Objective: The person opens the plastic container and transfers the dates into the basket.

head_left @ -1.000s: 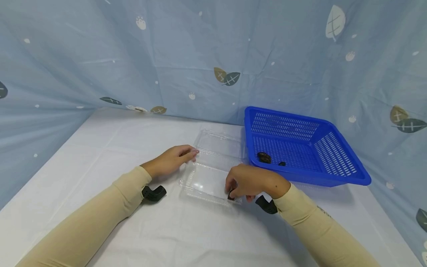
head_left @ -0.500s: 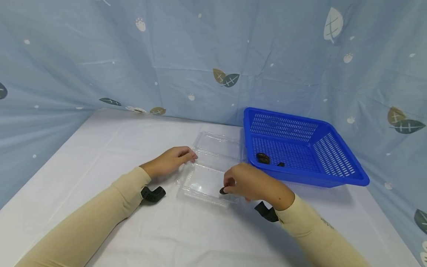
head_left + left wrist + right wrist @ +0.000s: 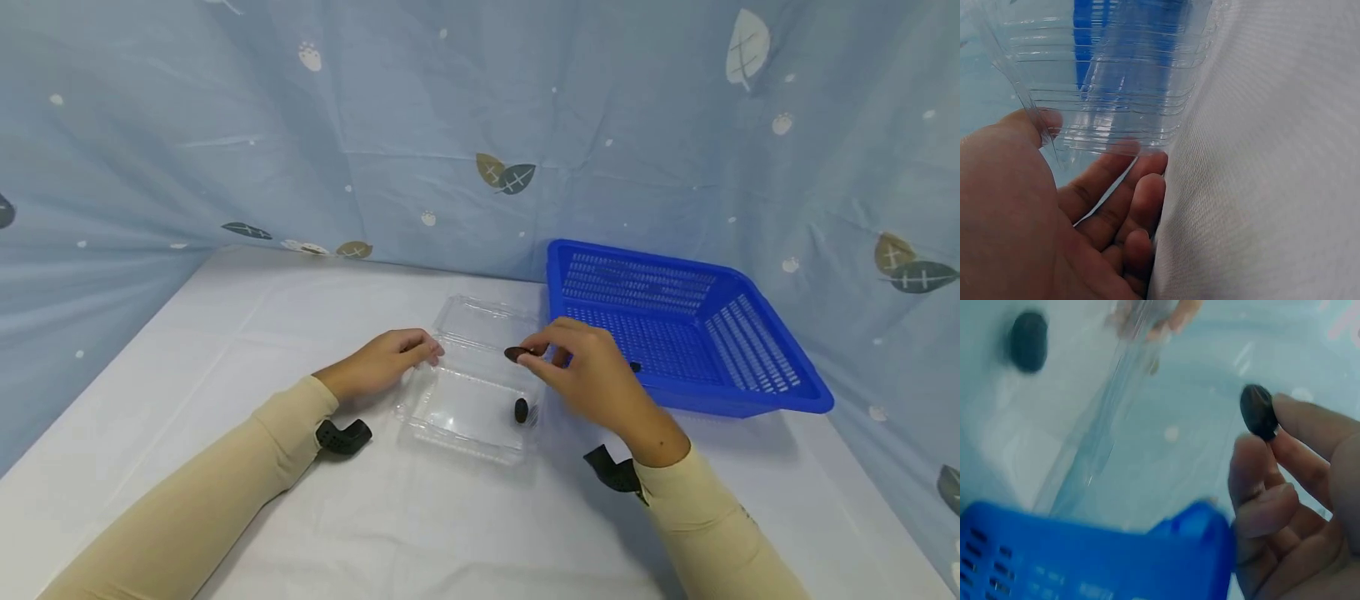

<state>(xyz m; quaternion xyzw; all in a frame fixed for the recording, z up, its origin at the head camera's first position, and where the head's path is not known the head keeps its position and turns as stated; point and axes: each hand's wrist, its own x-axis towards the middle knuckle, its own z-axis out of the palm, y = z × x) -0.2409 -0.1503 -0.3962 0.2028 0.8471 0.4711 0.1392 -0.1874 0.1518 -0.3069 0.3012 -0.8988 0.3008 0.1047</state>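
Observation:
My left hand [image 3: 382, 362] grips the left edge of a clear plastic hinged box [image 3: 461, 408], which lies with its lid folded back. In the left wrist view, the thumb is at the rim and the fingertips are against the ribbed wall. Over the box's right side, my right hand [image 3: 588, 371] pinches a dark brown oval piece [image 3: 1259, 412] between thumb and fingers. Whether it is a date, a nut or a pebble I cannot tell. A similar dark oval piece [image 3: 521, 410] lies in the right part of the box's near half.
A blue slotted plastic basket [image 3: 780, 333] stands right of the box, close to its lid. Inside it a small dark piece [image 3: 635, 367] shows; my right hand hides part of the basket. Behind the white-covered table [image 3: 300, 517] hangs a blue leaf-patterned curtain [image 3: 420, 108].
My right hand has risen from the box's near right corner, back and rightward, with a dark oval piece in its fingers. Another piece now shows in the box. The left hand has stayed put.

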